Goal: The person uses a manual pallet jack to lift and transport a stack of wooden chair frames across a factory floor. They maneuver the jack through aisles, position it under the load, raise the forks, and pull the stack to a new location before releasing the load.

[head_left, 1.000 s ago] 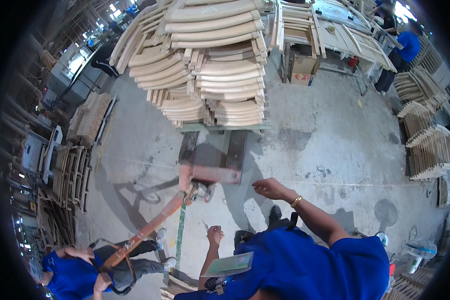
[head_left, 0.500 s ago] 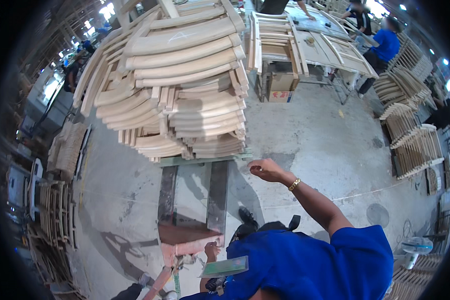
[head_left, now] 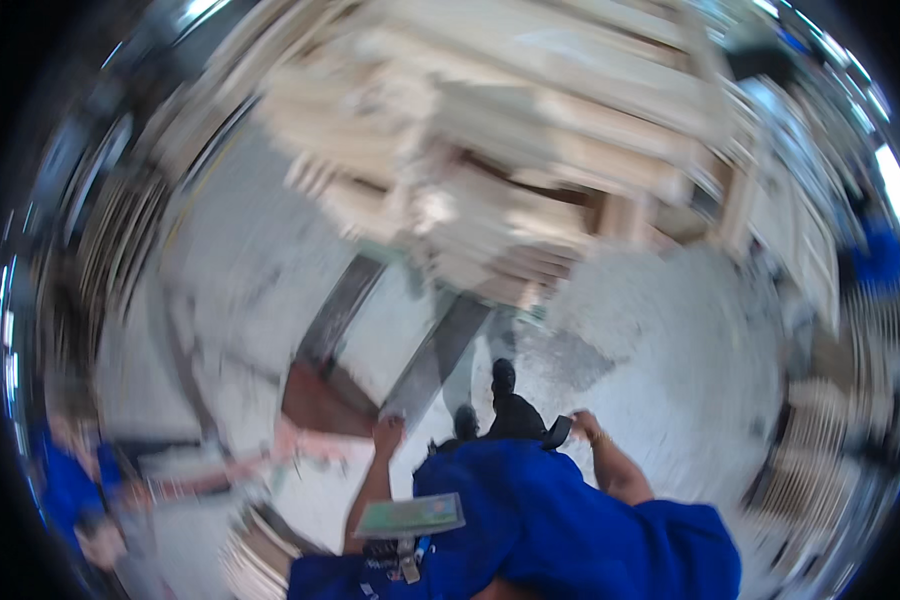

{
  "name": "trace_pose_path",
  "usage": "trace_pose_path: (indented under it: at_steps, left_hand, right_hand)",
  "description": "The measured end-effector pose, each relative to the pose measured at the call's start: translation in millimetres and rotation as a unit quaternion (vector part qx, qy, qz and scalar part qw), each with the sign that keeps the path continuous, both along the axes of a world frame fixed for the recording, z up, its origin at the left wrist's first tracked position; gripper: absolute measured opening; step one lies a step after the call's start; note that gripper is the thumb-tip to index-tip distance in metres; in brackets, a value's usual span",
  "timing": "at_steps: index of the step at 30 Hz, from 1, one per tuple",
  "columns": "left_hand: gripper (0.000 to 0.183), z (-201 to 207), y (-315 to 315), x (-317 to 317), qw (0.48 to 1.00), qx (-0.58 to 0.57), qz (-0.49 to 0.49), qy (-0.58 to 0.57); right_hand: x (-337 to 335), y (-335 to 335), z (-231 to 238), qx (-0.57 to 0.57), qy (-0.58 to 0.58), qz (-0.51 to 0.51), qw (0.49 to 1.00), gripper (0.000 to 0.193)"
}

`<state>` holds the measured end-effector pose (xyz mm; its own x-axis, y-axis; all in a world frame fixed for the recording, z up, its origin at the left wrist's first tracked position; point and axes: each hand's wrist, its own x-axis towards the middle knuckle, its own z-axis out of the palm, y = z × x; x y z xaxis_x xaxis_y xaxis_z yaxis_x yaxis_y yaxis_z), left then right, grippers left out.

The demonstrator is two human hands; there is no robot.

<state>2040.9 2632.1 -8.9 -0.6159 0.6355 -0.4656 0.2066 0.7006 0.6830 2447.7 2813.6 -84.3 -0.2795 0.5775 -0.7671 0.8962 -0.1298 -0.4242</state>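
The whole picture is smeared by motion. My left hand [head_left: 388, 436] hangs low in front of me, over the edge of the red pallet jack [head_left: 322, 402]; whether it touches it I cannot tell. Blur hides how its fingers lie. My right hand [head_left: 585, 428] is at my right side, next to a black strap-like piece [head_left: 559, 433] at my waist, its fingers too blurred to read. The jack's two dark forks [head_left: 432, 352] run under a tall stack of curved, pale wooden chair parts [head_left: 490, 215]. A badge [head_left: 410, 515] hangs at my chest.
Another person in blue [head_left: 75, 490] is at the lower left, beside the jack's handle [head_left: 195, 482]. More wooden parts [head_left: 820, 430] are stacked at the right, and others [head_left: 260, 555] at the lower left. Grey concrete floor [head_left: 670, 360] stretches to the right of the forks.
My view has swung, shifting the stack rightward in the picture. My right arm has come down from its outstretched place near the stack to my side. More of the person at lower left shows.
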Motion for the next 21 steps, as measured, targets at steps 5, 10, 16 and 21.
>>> trace_pose_path:
  at_steps: [5, 10, 16, 21]
  left_hand:
    - [0.032, 30, -29, 1, 0.978, -0.032, 0.208, -0.002]
    - [0.028, 42, -33, 53, 0.951, -0.072, 0.296, -0.054]
    - [0.024, 35, -44, 97, 0.928, -0.067, 0.364, -0.036]
    - [0.024, 31, -70, 117, 0.892, -0.049, 0.446, -0.063]
  right_hand:
    - [-40, 32, 9, -0.137, 0.154, -0.076, 0.975, 0.023]
    - [-83, 139, 1, -0.135, 0.336, 0.047, 0.931, 0.019]
    - [-170, 198, 56, -0.102, 0.159, 0.007, 0.982, 0.030]
    - [-212, 196, 63, -0.101, 0.126, 0.127, 0.979, 0.027]
